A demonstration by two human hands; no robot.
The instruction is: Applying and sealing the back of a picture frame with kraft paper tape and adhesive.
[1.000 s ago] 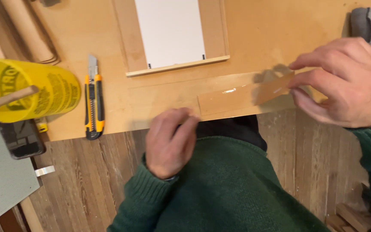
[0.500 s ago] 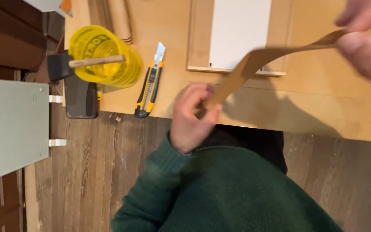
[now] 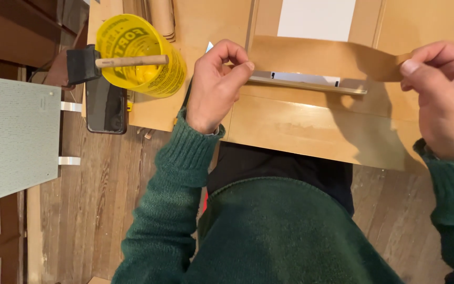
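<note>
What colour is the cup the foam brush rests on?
Yellow cup, translucent with dark print; clearest in the head view.

Head camera looks steeply down, close over the workboard (image 3: 311, 131).

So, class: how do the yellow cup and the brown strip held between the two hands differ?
The yellow cup is a bright, see-through round vessel; the brown strip is flat, thin and opaque. The yellow cup rests on the wooden board untouched, a foam brush lying across it; the brown strip is stretched between the left hand and right hand.
</note>
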